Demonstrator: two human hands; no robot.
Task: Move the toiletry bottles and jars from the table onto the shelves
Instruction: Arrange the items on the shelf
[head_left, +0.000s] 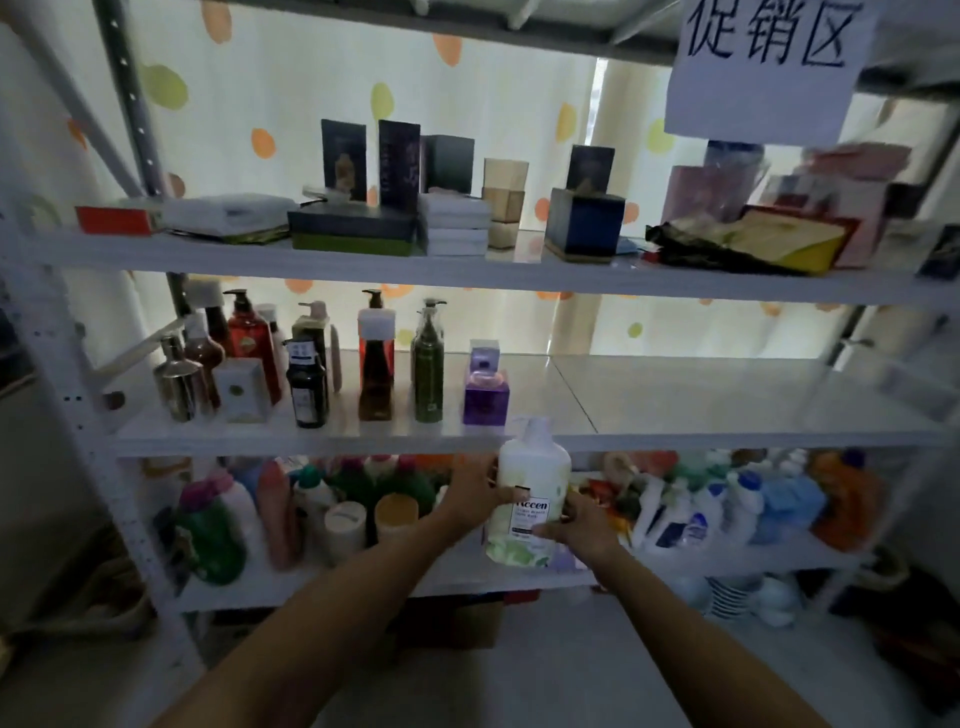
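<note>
The left hand (470, 488) is curling its fingers round the left side of a big white bottle (535, 462), and the right hand (582, 525) is gripping it lower down on the right. Together they are holding it in the air in front of the shelves, its cap level with the front edge of the middle shelf (675, 405).

Judging from this, the cap is likely to catch that edge if the bottle is lifted straight up. To the left, the tall pump bottles (374, 358) are standing close together, so one knock could tip several. The purple bottle (485, 397) is sitting just above the left hand and looks the likeliest to get bumped. The bare stretch to the right is the safer place to aim for. The white bottle also looks smooth and bulky, so a loose grip could let it slip.

Its label is showing a large word something like "Rccen"; the smaller lines are too blurred to read. The paper sign (769, 62) hanging at the upper right is reading 促销区.
</note>
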